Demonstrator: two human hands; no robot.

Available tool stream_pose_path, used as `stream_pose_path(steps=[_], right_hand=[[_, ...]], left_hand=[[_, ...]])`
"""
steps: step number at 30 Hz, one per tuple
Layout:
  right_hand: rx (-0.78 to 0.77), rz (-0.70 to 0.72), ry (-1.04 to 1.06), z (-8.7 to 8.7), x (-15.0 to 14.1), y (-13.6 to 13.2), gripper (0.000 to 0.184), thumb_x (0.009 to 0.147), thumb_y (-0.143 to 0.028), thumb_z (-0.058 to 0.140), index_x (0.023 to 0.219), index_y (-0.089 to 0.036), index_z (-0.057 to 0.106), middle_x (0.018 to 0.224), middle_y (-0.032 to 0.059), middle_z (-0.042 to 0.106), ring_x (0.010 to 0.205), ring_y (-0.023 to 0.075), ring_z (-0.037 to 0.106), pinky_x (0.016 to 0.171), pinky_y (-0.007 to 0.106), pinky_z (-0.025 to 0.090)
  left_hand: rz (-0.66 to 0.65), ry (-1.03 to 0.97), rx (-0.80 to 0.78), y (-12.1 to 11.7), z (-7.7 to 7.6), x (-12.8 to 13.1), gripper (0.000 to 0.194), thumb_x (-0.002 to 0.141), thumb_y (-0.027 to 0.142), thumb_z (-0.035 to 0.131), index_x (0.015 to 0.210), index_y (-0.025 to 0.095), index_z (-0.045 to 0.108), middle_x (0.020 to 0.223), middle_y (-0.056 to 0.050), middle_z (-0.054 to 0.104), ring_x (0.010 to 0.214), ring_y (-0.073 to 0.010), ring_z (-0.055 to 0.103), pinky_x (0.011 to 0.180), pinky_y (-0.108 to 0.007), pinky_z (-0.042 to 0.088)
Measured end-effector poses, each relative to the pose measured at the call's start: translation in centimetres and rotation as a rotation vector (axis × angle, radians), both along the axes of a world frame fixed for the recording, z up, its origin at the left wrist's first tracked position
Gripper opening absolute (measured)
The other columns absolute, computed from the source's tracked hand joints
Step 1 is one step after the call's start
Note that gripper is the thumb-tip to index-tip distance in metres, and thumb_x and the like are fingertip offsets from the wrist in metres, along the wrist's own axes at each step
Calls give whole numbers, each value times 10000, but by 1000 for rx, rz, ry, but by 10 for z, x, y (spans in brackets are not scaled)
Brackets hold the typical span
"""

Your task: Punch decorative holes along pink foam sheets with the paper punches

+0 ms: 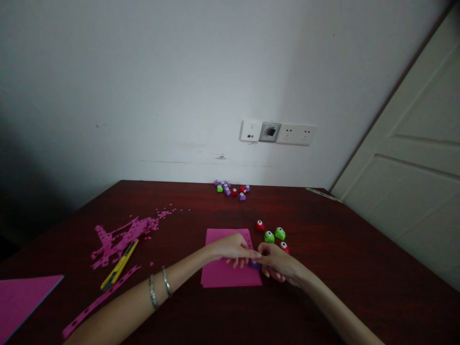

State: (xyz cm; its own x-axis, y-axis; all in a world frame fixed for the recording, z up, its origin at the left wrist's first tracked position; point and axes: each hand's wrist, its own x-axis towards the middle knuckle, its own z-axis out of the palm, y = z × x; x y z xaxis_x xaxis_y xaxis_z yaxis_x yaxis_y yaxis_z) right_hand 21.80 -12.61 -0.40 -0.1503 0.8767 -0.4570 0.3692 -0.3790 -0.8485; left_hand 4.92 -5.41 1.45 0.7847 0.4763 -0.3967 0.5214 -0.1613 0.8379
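Observation:
A stack of pink paper [230,278] lies on the dark red table in front of me. At its right edge a small purple craft punch [255,264] shows partly between my hands. My right hand [278,261] grips this punch, fingers curled round its right side. From the left, my left hand [233,249] reaches over the paper with curled fingers, its tip meeting the right hand on top of the punch. The fingers hide most of the punch. Just beyond are red punches [259,225] and green punches [280,233].
More small punches [227,190] cluster at the table's back edge by the wall. To the left lie pink paper scraps [118,239], a yellow utility knife [120,264] and a punched pink strip [100,301]. A larger pink sheet [25,304] sits at the near left corner.

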Motion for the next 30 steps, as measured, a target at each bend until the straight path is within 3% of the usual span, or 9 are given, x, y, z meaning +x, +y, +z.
stream_pose_path(steps=[9,17,24,30], right_hand=[[-85,47,-121,7,1,4,279,788,-432,550,721,-221,381,363,-118,428,238,9,229,267,131,102],[-142,219,-223,14,6,13,465,761,-565,533,511,-183,444,325,-84,406,229,5,225,249,149,125],[-209,359,-273,18,7,22,515,776,-599,484,508,-160,517,322,-60,420,239,18,257,255,149,162],[-199,380,-296,29,1,20,553,763,-631,473,464,-165,481,330,-56,414,236,16,254,244,156,140]], left_hand=[[-64,125,-9,6,7,4,571,586,724,563,535,156,554,431,33,475,333,-41,303,377,-219,194],[-83,209,-46,11,6,9,566,553,727,586,526,164,537,415,45,432,317,-39,291,366,-215,212],[-82,250,-182,12,8,10,578,473,729,634,485,159,535,388,42,375,349,-40,257,381,-204,188],[-92,224,-253,13,4,6,563,515,715,624,474,165,511,382,42,345,343,-44,228,378,-209,166]])
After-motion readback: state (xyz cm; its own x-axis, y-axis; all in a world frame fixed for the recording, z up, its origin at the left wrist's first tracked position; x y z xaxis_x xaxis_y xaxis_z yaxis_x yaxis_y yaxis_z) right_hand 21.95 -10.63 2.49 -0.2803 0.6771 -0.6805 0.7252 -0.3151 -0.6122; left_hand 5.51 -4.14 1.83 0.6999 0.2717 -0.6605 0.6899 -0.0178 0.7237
